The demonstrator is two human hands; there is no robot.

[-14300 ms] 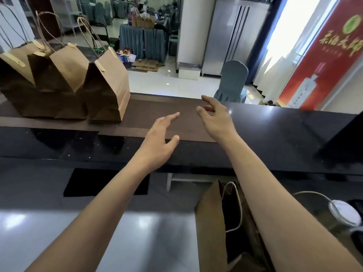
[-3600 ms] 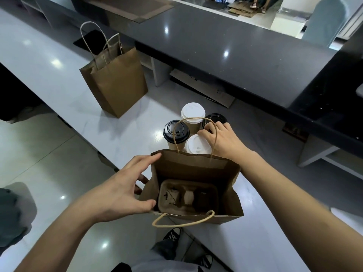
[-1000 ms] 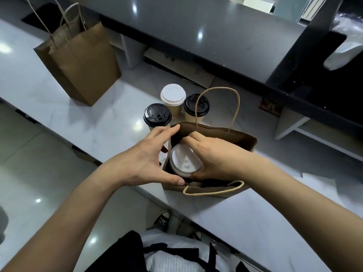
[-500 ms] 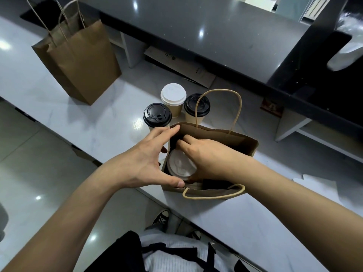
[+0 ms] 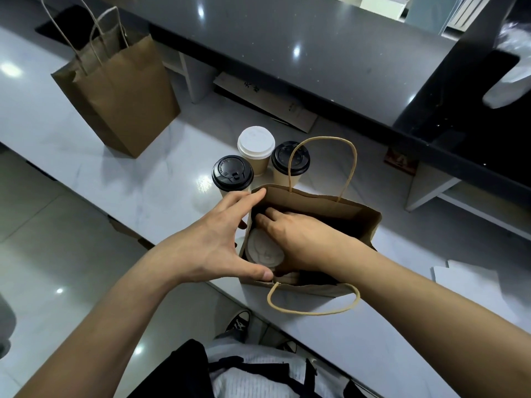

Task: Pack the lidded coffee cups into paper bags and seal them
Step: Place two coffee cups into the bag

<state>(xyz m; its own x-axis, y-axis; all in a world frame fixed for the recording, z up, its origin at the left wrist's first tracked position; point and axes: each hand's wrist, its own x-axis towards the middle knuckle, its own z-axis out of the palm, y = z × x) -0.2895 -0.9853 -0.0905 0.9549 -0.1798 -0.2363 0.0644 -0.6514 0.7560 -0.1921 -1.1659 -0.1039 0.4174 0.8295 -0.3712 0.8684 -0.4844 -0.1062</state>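
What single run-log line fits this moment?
step: seating cup in bag | right hand: on cup | left hand: holds bag rim | outside: three cups

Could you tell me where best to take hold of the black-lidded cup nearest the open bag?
Probably grip the black-lidded cup around its paper wall just under the lid, coming from the left: the open bag and left hand crowd its near right side, and the white-lidded cup stands behind it.
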